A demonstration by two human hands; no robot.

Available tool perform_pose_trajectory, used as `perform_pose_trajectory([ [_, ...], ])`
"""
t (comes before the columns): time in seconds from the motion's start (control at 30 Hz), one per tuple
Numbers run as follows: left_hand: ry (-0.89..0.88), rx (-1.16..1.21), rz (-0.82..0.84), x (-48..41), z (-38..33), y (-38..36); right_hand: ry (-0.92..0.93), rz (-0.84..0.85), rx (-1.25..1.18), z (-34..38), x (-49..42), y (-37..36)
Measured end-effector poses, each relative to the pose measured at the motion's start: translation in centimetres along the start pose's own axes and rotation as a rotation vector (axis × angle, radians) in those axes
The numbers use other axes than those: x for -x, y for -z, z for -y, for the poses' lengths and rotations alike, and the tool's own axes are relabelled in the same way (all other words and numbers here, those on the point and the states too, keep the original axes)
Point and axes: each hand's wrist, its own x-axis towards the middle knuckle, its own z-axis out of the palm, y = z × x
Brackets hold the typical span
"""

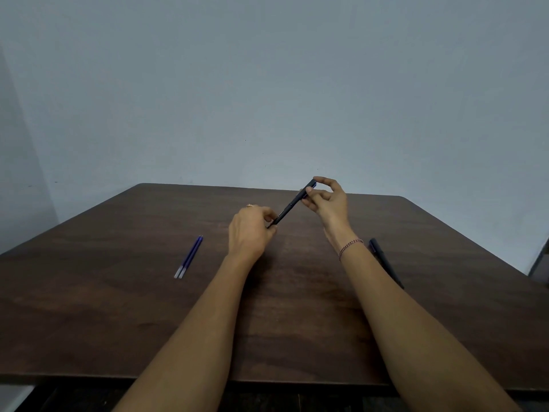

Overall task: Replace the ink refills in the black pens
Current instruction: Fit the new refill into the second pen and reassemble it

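I am pinching the light, stiff, likely slippery black pen [292, 203] above the table [118, 307], left hand [252, 230] at its seven-o'clock end, right hand [328, 200] at one o'clock, probably the best grip for twisting.

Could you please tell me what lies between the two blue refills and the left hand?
Nothing; the head view shows only bare table between the refills and the left hand.

text: none legible | black pen [292, 203]: no print can be read; blue refills [188, 257]: no marking can be read | numbers, signs: none
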Motion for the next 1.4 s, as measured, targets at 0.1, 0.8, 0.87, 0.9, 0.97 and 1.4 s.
perform_pose_trajectory([
  [0.1, 0.01, 0.024, 0.006, 0.0, -0.1, 0.0, -0.008, 0.064, 0.049, -0.2, 0.2, -0.4],
  [0.8, -0.219, 0.21, 0.245, 0.1, -0.2, -1.3, -0.193, 0.183, 0.079, 0.4, 0.4, 0.6],
  [0.87, -0.221, 0.208, 0.257, 0.0, -0.3, -1.2, -0.206, 0.189, 0.047, 0.5, 0.4, 0.6],
  [0.9, -0.229, 0.207, 0.265, 0.1, -0.3, -1.1, -0.209, 0.194, 0.037, 0.5, 0.4, 0.6],
  [0.97, -0.255, 0.19, 0.275, 0.1, -0.5, -1.0, -0.213, 0.203, 0.037, 0.4, 0.4, 0.6],
  [1.4, -0.359, 0.22, 0.289, 0.4, -0.7, -0.6, -0.286, 0.275, 0.181, -0.1, 0.0, 2.2],
])
